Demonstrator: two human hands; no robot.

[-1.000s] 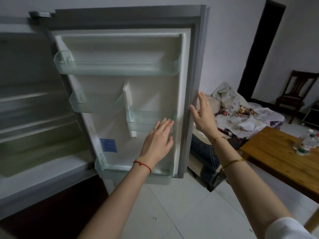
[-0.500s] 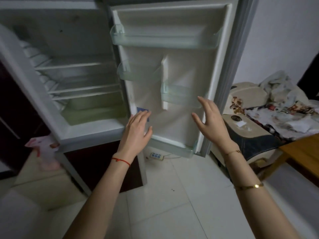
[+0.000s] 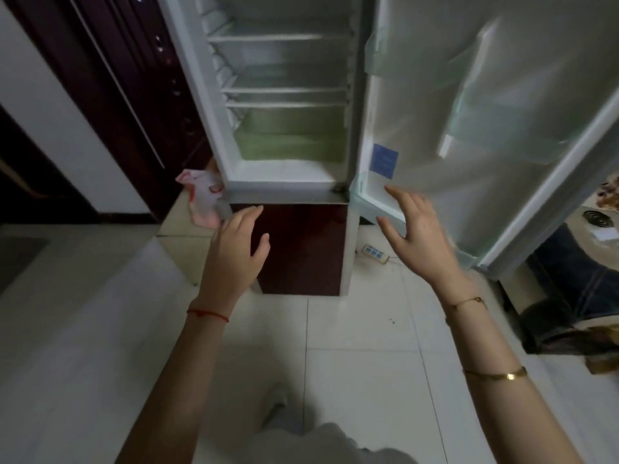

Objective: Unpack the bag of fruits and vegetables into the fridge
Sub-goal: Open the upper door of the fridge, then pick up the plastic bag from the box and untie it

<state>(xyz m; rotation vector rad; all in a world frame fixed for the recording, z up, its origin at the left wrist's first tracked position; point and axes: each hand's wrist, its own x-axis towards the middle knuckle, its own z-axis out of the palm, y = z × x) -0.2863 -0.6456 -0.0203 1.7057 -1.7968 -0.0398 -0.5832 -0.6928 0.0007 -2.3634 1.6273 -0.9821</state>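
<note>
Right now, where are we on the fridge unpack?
Done: the fridge door stands open, and the shelves in view look bare. In hand: nothing. The left hand and right hand are open, the left nearest the pink-white bag beside the fridge. Left: all the unpacking.

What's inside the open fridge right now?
The fridge shows bare white shelves and a greenish drawer; no food visible. The drawer's contents and the top are out of sight.

Domestic premises: household fridge point(image 3: 284, 95) open on a white tiled floor point(image 3: 361, 329), dark wooden door point(image 3: 110, 78) left, power strip point(image 3: 374, 253) on floor.
</note>
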